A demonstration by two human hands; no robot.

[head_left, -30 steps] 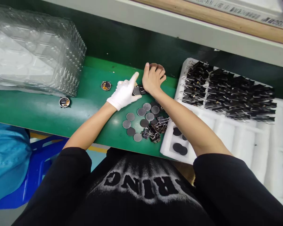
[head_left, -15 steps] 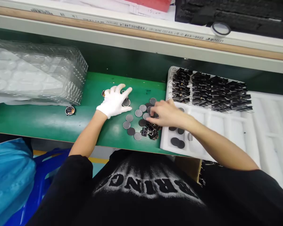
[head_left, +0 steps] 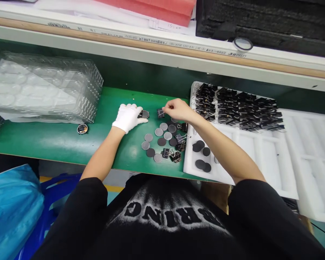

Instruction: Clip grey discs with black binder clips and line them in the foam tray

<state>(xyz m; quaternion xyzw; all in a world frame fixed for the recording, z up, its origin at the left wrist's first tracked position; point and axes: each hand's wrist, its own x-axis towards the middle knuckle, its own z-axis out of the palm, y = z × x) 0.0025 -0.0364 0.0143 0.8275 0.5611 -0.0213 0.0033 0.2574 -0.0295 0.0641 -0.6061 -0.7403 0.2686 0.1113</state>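
My left hand (head_left: 127, 118), in a white glove, is curled round a black binder clip (head_left: 140, 115), which sits against a dark round disc (head_left: 145, 114). The glove covers part of the clip. To its right, my bare right hand (head_left: 178, 109) pinches another binder clip (head_left: 160, 113) by its wire handle, with the clip's black body pointing left. Below both hands lie several grey and black discs (head_left: 167, 136) in a loose spread. More binder clips (head_left: 175, 156) lie in a small heap beside the white tray.
A white foam tray (head_left: 188, 164) at the right holds rows of black binder clips (head_left: 241, 106) and some black discs (head_left: 200, 164). Clear plastic trays (head_left: 89, 94) are stacked at the left, near one round piece (head_left: 82, 129). A shelf (head_left: 124, 41) runs along the back.
My right hand has moved up and left from the clip heap and now holds a binder clip. My left hand's spread fingers have drawn in round the clip by the disc.
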